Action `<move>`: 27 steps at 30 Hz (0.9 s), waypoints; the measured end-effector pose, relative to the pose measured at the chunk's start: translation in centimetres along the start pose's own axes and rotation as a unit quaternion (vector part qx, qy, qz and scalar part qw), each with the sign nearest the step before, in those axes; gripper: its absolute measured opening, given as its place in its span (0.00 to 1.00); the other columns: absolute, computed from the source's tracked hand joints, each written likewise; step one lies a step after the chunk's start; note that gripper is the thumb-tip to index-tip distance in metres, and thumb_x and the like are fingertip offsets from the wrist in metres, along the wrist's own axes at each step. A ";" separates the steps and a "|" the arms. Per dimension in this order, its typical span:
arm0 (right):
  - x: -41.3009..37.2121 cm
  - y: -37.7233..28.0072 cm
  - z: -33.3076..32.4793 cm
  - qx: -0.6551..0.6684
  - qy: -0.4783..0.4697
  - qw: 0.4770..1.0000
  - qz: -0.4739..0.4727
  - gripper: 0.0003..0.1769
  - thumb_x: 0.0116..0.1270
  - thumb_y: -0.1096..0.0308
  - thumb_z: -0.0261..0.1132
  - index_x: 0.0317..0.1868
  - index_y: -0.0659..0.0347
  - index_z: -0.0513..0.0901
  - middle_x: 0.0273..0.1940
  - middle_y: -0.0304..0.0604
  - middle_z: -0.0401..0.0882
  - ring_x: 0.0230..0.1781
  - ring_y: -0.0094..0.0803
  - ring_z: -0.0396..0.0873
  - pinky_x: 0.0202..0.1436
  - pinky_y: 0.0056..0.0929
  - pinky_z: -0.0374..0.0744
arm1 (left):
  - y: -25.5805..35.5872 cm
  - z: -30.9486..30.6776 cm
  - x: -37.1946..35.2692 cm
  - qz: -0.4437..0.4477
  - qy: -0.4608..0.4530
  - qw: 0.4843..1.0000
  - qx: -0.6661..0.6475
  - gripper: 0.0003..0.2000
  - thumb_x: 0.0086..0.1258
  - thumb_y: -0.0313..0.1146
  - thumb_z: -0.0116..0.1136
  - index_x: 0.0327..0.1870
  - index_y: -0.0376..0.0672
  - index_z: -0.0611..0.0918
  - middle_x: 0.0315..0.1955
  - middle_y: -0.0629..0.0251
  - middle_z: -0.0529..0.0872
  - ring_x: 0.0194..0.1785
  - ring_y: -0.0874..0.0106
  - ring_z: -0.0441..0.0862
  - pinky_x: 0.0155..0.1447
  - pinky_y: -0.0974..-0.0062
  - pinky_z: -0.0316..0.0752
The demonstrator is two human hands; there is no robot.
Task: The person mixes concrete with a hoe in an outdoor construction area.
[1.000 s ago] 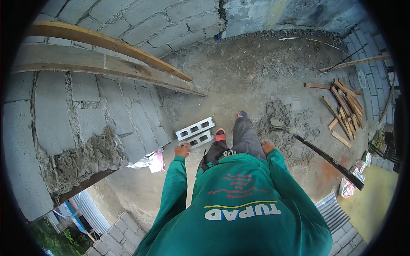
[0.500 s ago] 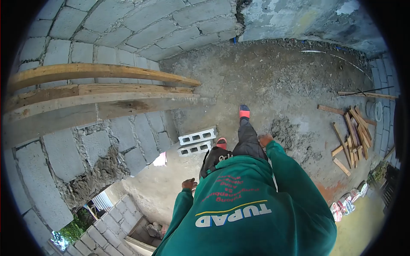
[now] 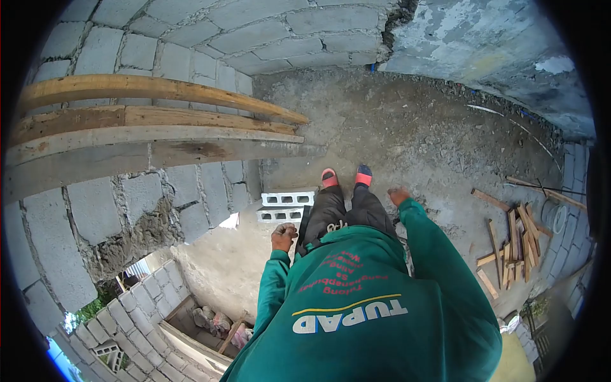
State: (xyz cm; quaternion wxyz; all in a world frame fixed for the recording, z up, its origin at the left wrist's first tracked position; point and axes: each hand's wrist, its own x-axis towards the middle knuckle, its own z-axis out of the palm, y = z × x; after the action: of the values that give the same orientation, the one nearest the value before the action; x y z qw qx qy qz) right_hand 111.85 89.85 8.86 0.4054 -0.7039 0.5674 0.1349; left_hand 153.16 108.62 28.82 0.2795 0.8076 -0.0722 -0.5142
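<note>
My left hand (image 3: pixel 284 237) hangs beside my hip with its fingers curled in and nothing visible in it. Two grey hollow concrete blocks lie on the floor just ahead of it: a farther block (image 3: pixel 270 199) and a nearer block (image 3: pixel 261 215), both apart from the hand. Out to the right of my leg is my right hand (image 3: pixel 399 195), its fingers loosely apart, somewhat blurred, holding nothing I can see. My feet in red-strapped slippers (image 3: pixel 329 177) stand side by side on the floor.
Long wooden planks (image 3: pixel 191 151) extend from the left along the block wall (image 3: pixel 95 213). A pile of wood pieces (image 3: pixel 512 248) and a bucket (image 3: pixel 554 216) are at right. Rough debris lines the far wall (image 3: pixel 471 48). A wood-edged pit (image 3: pixel 184 344) lies lower left.
I have stepped forward; my left foot now stands beside the right. My left hand has swung forward, closer to the blocks. My right hand has moved slightly forward.
</note>
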 end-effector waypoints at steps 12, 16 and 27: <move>1.1 -2.7 0.3 -0.148 -0.080 0.975 -0.143 0.14 0.70 0.60 0.55 0.48 0.50 0.85 0.40 0.41 0.86 0.46 0.43 0.82 0.56 0.48 0.71 | 0.1 -8.5 5.9 -0.071 0.168 0.976 -0.122 0.18 0.69 0.51 0.63 0.46 0.46 0.80 0.35 0.65 0.86 0.33 0.68 0.86 0.31 0.66 0.74; 5.1 -16.4 -5.1 -0.099 0.094 0.942 -0.306 0.13 0.67 0.56 0.60 0.44 0.53 0.83 0.43 0.51 0.82 0.48 0.54 0.77 0.50 0.53 0.75 | 11.4 -13.3 8.8 0.153 0.248 0.934 -0.207 0.22 0.67 0.49 0.66 0.43 0.35 0.80 0.30 0.64 0.84 0.33 0.75 0.82 0.33 0.78 0.75; -2.4 -63.5 -25.0 0.198 0.086 0.869 -0.445 0.32 0.68 0.45 0.63 0.62 0.62 0.77 0.59 0.58 0.78 0.65 0.50 0.72 0.69 0.45 0.70 | 37.7 -24.2 -0.7 0.541 0.361 0.734 -0.198 0.34 0.69 0.58 0.59 0.60 0.31 0.75 0.49 0.51 0.84 0.54 0.64 0.80 0.57 0.67 0.74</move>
State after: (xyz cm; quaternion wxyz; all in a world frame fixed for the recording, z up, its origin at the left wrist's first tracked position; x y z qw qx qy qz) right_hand 161.96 75.15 52.86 0.5031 -0.7957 0.2413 -0.2355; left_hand 180.33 86.60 56.79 0.6687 0.6840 -0.2869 0.0514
